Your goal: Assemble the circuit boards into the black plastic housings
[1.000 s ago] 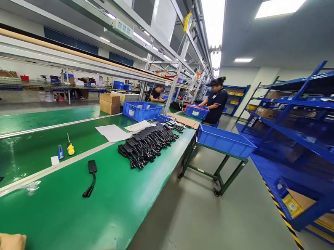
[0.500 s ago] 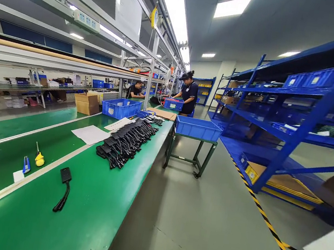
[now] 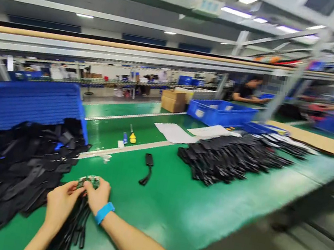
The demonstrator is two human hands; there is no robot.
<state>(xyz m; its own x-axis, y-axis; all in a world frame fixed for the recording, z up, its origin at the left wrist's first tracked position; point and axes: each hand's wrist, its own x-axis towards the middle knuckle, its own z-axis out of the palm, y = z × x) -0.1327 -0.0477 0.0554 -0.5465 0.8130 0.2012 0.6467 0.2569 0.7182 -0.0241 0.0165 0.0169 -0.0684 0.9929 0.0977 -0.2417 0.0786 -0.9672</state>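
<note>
A green circuit board (image 3: 88, 181) with black cables (image 3: 78, 225) hanging from it is held between my two hands above the green bench (image 3: 151, 220). My left hand (image 3: 61, 201) pinches its left end. My right hand (image 3: 98, 194), with a blue band at the wrist, grips the right end with thumb and fingers. To the left, a heap of flat black pieces (image 3: 28, 170) spills from a tipped blue bin (image 3: 29, 104). Beyond my hands lies one black boxed module (image 3: 149, 160) with a short cable tail.
Rows of black cabled modules (image 3: 229, 154) lie to the right beside white sheets (image 3: 175, 133). A yellow-handled screwdriver (image 3: 133, 137) and a blue cutter (image 3: 125, 138) lie farther back. A blue crate (image 3: 220, 112) and a cardboard box (image 3: 173, 100) stand behind. Another person (image 3: 249, 90) sits farther off.
The view has swung left from the aisle and shelving to the bench. Both my hands, the circuit board and the heap of black pieces now show; the earlier frame showed neither hand clearly.
</note>
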